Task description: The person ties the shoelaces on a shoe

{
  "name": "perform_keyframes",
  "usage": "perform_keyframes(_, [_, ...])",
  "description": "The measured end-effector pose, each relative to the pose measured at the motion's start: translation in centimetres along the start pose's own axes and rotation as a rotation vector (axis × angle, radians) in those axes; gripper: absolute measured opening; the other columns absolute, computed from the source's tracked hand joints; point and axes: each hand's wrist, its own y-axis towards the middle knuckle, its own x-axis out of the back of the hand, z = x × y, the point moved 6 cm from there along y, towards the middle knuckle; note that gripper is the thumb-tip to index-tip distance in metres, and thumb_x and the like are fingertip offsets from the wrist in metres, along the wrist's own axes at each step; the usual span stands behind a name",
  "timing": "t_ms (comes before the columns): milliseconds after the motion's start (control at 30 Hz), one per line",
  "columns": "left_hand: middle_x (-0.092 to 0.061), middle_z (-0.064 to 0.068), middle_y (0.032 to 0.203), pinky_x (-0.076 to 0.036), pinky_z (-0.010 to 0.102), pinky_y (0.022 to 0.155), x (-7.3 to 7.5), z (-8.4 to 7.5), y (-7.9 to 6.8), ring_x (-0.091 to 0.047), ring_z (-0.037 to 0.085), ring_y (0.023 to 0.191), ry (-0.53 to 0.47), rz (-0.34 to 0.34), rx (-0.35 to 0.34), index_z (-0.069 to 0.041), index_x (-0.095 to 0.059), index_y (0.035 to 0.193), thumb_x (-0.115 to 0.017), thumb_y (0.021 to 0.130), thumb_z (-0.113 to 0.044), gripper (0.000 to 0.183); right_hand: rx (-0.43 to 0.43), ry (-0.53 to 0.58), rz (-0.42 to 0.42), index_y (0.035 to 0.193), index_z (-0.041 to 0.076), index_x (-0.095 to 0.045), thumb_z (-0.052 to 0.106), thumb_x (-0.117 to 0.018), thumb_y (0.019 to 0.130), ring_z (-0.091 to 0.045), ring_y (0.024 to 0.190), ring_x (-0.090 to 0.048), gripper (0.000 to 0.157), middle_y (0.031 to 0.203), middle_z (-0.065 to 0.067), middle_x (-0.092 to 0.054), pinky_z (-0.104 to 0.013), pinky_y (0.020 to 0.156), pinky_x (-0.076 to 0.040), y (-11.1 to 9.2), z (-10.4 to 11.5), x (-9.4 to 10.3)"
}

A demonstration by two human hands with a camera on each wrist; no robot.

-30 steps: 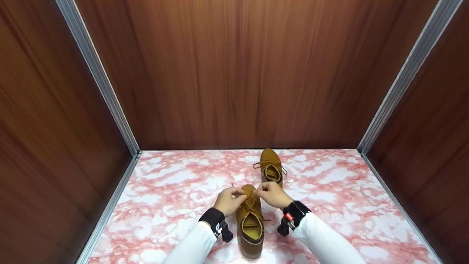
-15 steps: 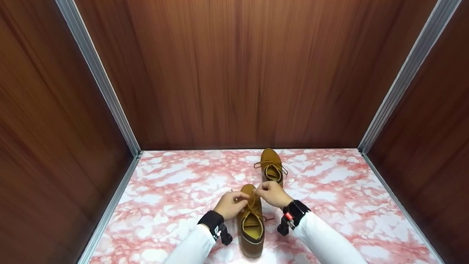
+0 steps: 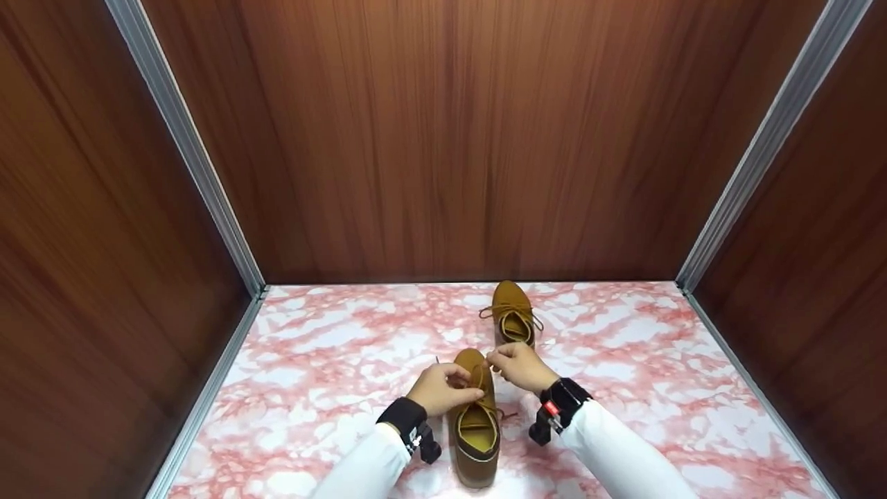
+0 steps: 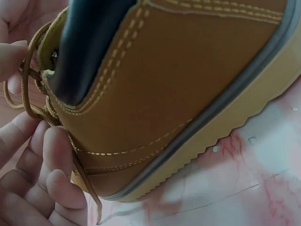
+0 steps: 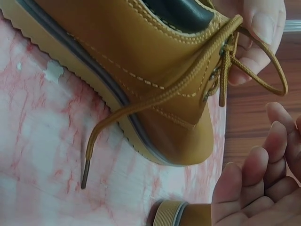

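In the head view, a tan lace-up shoe (image 3: 477, 471) stands close to me, its toe pointing away. My left hand (image 3: 443, 389) lies over its lacing, thumb and index finger apart. In the left wrist view, several left fingertips (image 4: 34, 117) are right at the brown shoelace (image 4: 28, 89), below a raised loop. My right hand (image 3: 521, 367) is above the shoe's right side. The right wrist view shows its fingers (image 5: 277, 136) loosely bent, just below the lace loop (image 5: 283, 84), with no lace between them. One lace end (image 5: 85, 169) hangs down the shoe's side.
A matching shoe (image 3: 513, 305) with tied laces stands farther back, its heel partly hidden behind my right hand. Pink-and-white marbled flooring (image 3: 332, 346) lies beneath. Brown wood-grain panels (image 3: 443, 138) with metal corner strips (image 3: 229, 222) enclose the back and sides.
My left thumb has moved right and nearer the shoe opening, its gap to the index finger widening. My right fingertips have shifted slightly right, off the lacing. Both shoes stay put.
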Motion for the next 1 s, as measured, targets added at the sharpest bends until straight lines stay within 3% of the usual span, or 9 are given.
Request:
perform_keyframes(233, [-0.079,0.003,0.1,-0.057,0.029,0.084,0.1,-0.6,-0.1,-0.071,0.012,0.092,0.06,-0.019,0.012,-0.01,-0.077,0.103,-0.087,0.081,-0.042,0.039,-0.006,0.061,0.0,0.101,-0.009,-0.073,0.015,-0.054,0.105,-0.005,0.058,-0.043,0.031,0.062,0.007,-0.048,-0.019,0.055,-0.035,-0.4,-0.2,1.3])
perform_keyframes(367, [-0.079,0.001,0.099,-0.058,0.028,0.083,0.0,-0.8,-0.2,-0.071,0.01,0.09,0.077,-0.03,0.012,-0.012,-0.076,0.101,-0.087,0.081,-0.042,0.038,-0.017,0.088,-0.021,0.099,-0.008,-0.073,0.016,-0.056,0.105,-0.007,0.067,-0.051,0.03,0.069,0.004,-0.056,-0.019,0.062,-0.044,-0.9,-0.8,2.1])
perform_keyframes(500, [-0.078,-0.001,0.098,-0.057,0.028,0.083,0.0,-0.7,-0.2,-0.069,0.008,0.088,0.086,-0.044,0.029,-0.014,-0.077,0.102,-0.087,0.08,-0.044,0.039,0.022,-0.016,-0.048,0.094,-0.001,-0.076,0.016,-0.06,0.103,-0.008,0.075,-0.057,0.026,0.082,-0.004,-0.07,-0.022,0.069,-0.049,-1.6,-1.4,2.5])
perform_keyframes(600, [-0.078,0.0,0.098,-0.057,0.029,0.083,-0.1,-0.6,-0.2,-0.068,0.008,0.088,0.081,-0.055,0.033,-0.013,-0.077,0.101,-0.086,0.081,-0.044,0.039,0.054,-0.106,-0.025,0.094,0.002,-0.077,0.017,-0.064,0.101,-0.009,0.076,-0.057,0.021,0.091,-0.013,-0.075,-0.024,0.069,-0.048,-2.2,-1.9,2.1])
perform_keyframes(700, [-0.078,0.0,0.097,-0.057,0.029,0.083,-0.2,-0.6,-0.2,-0.069,0.01,0.088,0.087,-0.073,0.025,-0.012,-0.076,0.1,-0.084,0.083,-0.042,0.036,0.084,-0.141,0.033,0.097,0.004,-0.076,0.017,-0.068,0.099,-0.01,0.078,-0.058,0.015,0.094,-0.012,-0.075,-0.023,0.069,-0.05,-2.9,-2.5,1.2])
perform_keyframes(867, [-0.078,-0.001,0.093,-0.055,0.027,0.082,-0.3,-0.5,-0.3,-0.069,0.01,0.087,0.084,-0.089,0.013,-0.014,-0.075,0.098,-0.08,0.086,-0.035,0.025,0.129,-0.115,0.122,0.095,0.009,-0.074,0.02,-0.074,0.096,-0.011,0.082,-0.063,0.011,0.094,-0.003,-0.072,-0.02,0.072,-0.052,-3.8,-2.8,-0.5])
perform_keyframes(1000, [-0.076,0.0,0.092,-0.055,0.026,0.082,-0.2,-0.4,-0.3,-0.066,0.007,0.085,0.069,-0.1,0.017,-0.013,-0.074,0.097,-0.076,0.086,-0.029,0.02,0.155,-0.056,0.152,0.097,0.009,-0.073,0.022,-0.076,0.095,-0.009,0.079,-0.064,0.014,0.098,-0.006,-0.072,-0.019,0.069,-0.053,-4.3,-2.8,-1.6])
